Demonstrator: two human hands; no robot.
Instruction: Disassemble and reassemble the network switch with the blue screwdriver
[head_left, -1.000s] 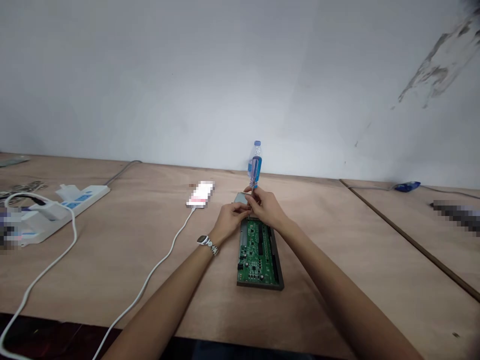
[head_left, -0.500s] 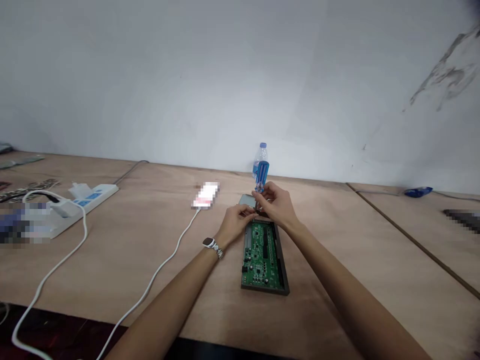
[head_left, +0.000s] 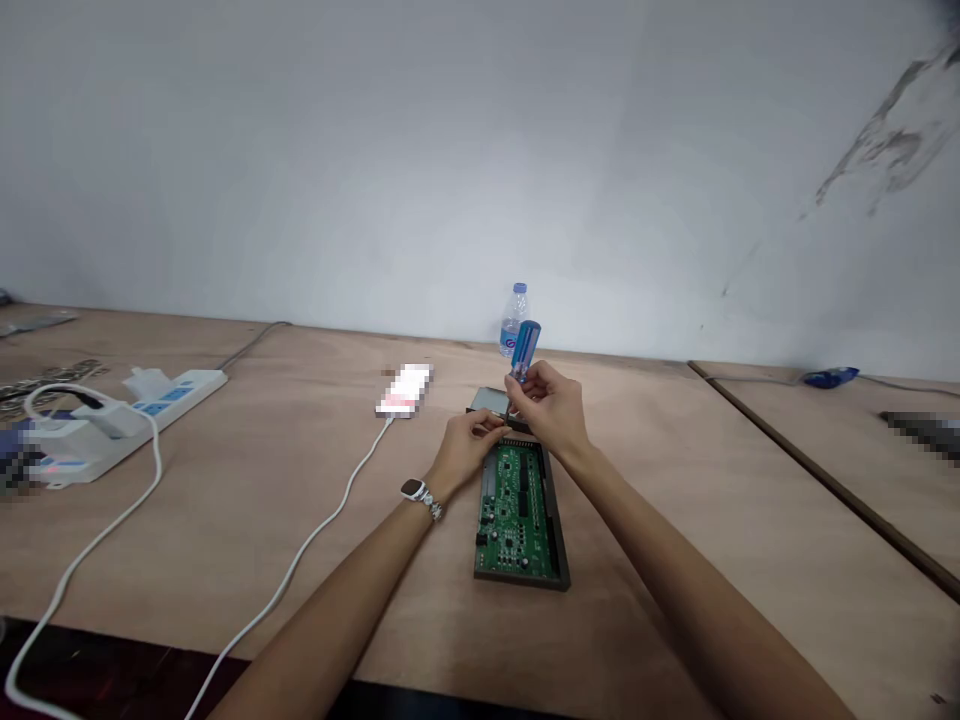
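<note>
A screwdriver (head_left: 527, 345) with a clear blue handle is pinched in my right hand (head_left: 553, 402), its shaft pointing down and the handle leaning slightly right. Its tip meets the far part of the work, where my fingers hide the contact. My left hand (head_left: 469, 445), with a watch on the wrist, has thumb and fingertips drawn together beside the tip; what they pinch is too small to tell. Between my forearms lies a green circuit board (head_left: 514, 510) in a long dark frame. Just beyond it sits a grey flat piece (head_left: 489, 401), partly covered by my hands.
A water bottle (head_left: 514, 322) stands by the wall. Left of my hands lies a lit phone (head_left: 406, 390) on a white charging cable (head_left: 319, 535). A power strip (head_left: 176, 400) with plugs is farther left. A seam (head_left: 817, 470) crosses the table at right.
The screwdriver handle leans a little more to the right, and my right hand has turned slightly with it. The whole view has shifted slightly; the circuit board stays between my forearms.
</note>
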